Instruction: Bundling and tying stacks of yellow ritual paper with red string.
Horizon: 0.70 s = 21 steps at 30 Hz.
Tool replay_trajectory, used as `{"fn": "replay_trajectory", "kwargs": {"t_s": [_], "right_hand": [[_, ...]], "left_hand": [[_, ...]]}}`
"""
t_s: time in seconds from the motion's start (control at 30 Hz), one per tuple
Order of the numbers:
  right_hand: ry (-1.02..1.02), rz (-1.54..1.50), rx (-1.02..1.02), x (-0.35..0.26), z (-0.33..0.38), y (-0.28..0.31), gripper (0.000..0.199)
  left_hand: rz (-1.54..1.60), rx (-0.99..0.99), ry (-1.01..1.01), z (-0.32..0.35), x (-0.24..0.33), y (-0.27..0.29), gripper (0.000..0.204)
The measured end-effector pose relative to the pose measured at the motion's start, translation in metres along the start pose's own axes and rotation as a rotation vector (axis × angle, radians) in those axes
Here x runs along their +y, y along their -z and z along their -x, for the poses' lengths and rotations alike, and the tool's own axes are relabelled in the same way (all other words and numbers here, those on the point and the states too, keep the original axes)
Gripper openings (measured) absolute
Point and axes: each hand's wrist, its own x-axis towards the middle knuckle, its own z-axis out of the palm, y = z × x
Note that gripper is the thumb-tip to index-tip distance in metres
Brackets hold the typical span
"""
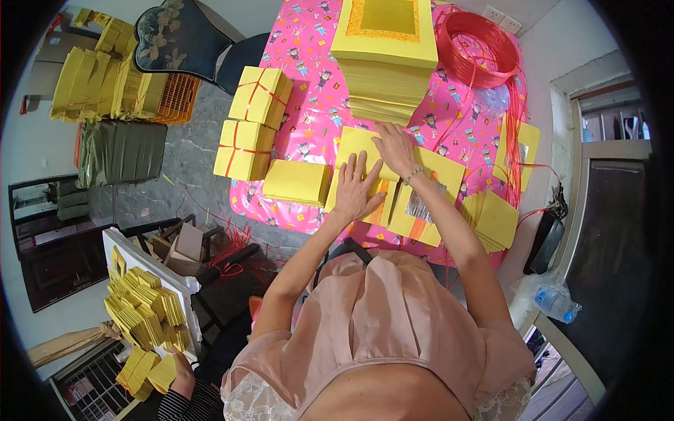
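My left hand [358, 189] lies flat with spread fingers on a yellow paper sheet [358, 140] at the near side of the pink table [309, 91]. Beside it, fingers stretched out, my right hand [394, 149] presses on the sheet's upper right part. To the right is another yellow sheet [448, 170] with a silver and orange patch, partly under my right forearm. A tall stack of yellow paper [386, 84] rises just beyond my hands. Left of them sits a low yellow stack [295, 181]; fanned yellow sheets [493, 223] lie to the right.
Yellow bundles [242, 154] tied with red strip line the table's left. A red strip coil [449, 49] stands far right. At lower left, another person's hand [184, 375] touches yellow paper near a bundle-laden white table [116, 245]. A dark chair [179, 45] stands far left.
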Motion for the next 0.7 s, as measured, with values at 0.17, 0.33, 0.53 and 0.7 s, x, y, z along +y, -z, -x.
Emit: {"fn": "replay_trajectory", "kwargs": {"t_s": [0.17, 0.33, 0.53, 0.7], "right_hand": [[0.018, 0.062, -0.046, -0.002, -0.002, -0.013, 0.032], [0.0, 0.046, -0.088, -0.002, -0.004, -0.011, 0.033], [0.019, 0.029, -0.07, 0.001, -0.003, -0.015, 0.032], [0.032, 0.03, -0.042, 0.0, -0.002, -0.016, 0.031]], "left_hand": [[-0.003, -0.014, 0.003, 0.0, -0.002, -0.005, 0.077], [0.033, -0.011, 0.028, 0.0, 0.0, -0.007, 0.076], [0.04, -0.016, 0.025, -0.001, -0.002, -0.011, 0.08], [0.204, -0.01, -0.031, 0.005, -0.019, -0.013, 0.082]]}}
